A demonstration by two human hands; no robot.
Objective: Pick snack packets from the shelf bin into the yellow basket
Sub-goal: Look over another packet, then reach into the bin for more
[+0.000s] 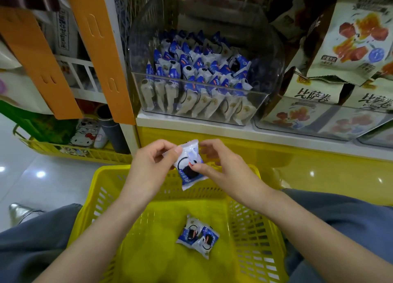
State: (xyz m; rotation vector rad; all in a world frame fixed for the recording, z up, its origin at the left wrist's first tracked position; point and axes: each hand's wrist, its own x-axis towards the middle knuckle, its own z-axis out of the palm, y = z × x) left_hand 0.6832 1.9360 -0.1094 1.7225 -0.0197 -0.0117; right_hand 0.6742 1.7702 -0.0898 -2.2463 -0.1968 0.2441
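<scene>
Pinches one snack packet (pixel 190 166) with both hands at once — hands close together, almost meeting across the wrapper. Grips its upper left edge with the left hand (pixel 153 168), thumb and curled fingers on the crimped seal. Grips its right side with the right hand (pixel 217 166), thumb tip pressed on the printed front, other fingers curled behind. Holds it upright, a little tilted, white and blue with a dark round biscuit pictured, in the air over the far rim of the yellow basket (pixel 102 177).

Below, on the basket floor: two more packets (pixel 197 237) of the same kind, lying flat, touching, one overlapping the other. Flanked left and right by grey trouser legs (pixel 36 248). At far left, a silver shoe toe (pixel 18 211) on the pale glossy floor (pixel 42 187).

Beyond the hands, on the white shelf edge (pixel 191 122): clear shelf bin (pixel 204 110), well stocked with matching blue-and-white packets (pixel 197 70) — front rows standing on end, back ones heaped. Just beside it to the right, another clear bin (pixel 319 132) with large bags (pixel 357 38) printed with orange-red pieces. Left of the shelf bin, two orange uprights (pixel 100 53). On the floor at left, a second yellow basket (pixel 89 154) with odd items, too blurred to name.
</scene>
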